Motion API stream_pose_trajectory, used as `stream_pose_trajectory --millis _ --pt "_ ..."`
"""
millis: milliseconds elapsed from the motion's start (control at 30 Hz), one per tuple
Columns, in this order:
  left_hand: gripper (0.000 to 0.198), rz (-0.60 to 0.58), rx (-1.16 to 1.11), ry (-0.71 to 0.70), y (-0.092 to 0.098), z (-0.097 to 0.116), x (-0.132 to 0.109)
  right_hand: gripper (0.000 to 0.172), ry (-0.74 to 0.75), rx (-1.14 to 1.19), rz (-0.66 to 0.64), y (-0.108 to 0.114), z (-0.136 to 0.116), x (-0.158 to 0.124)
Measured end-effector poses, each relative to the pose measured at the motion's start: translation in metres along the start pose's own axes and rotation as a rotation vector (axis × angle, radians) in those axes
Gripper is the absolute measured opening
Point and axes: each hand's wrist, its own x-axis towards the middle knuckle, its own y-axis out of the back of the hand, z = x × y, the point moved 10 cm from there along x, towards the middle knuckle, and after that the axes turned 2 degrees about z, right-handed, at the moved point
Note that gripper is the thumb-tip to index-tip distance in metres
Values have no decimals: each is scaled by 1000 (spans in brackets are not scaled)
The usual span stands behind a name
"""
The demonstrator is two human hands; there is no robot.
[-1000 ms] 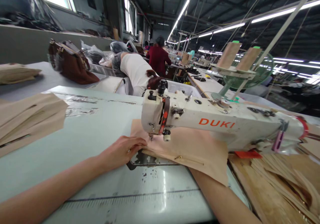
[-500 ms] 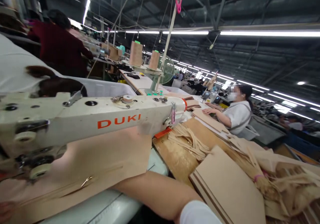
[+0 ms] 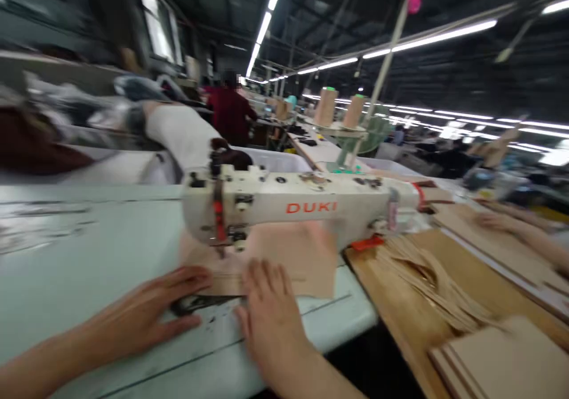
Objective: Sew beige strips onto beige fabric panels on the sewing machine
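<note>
Beneath the white sewing machine, marked in orange letters, lies a flat beige panel that looks like leather or fabric. My left hand is at the panel's left front edge, its fingers stretched forward and the thumb apart. Flat on the panel's front part rests my right hand, fingers extended and thumb out to the side. The needle area stands just beyond my left fingertips, over the panel; blur hides its detail.
A brown board at the right carries beige strips and stacked beige panels. Two thread cones stand behind the machine. A co-worker's arm reaches in at the right; another person sits farther back.
The view has swung left, so the machine's needle end and both my hands now show. My right hand, hidden behind the panel before, now lies flat on it.
</note>
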Motion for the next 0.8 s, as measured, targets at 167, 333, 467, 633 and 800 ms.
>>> stream_pose_trajectory --millis 167,333,467,633,800 --pt "66 -165 64 131 15 -2 -31 53 36 -7 -119 -44 28 28" --pt "63 -98 73 47 7 18 -11 49 93 -34 -171 -37 48 42" --pt "64 -90 88 41 -1 15 -13 48 150 -38 -152 -31 42 51" --pt "67 -89 69 70 -5 8 -17 44 249 -34 -196 -29 26 50" --pt "75 -82 83 75 -8 6 -19 25 261 -40 -82 39 15 53"
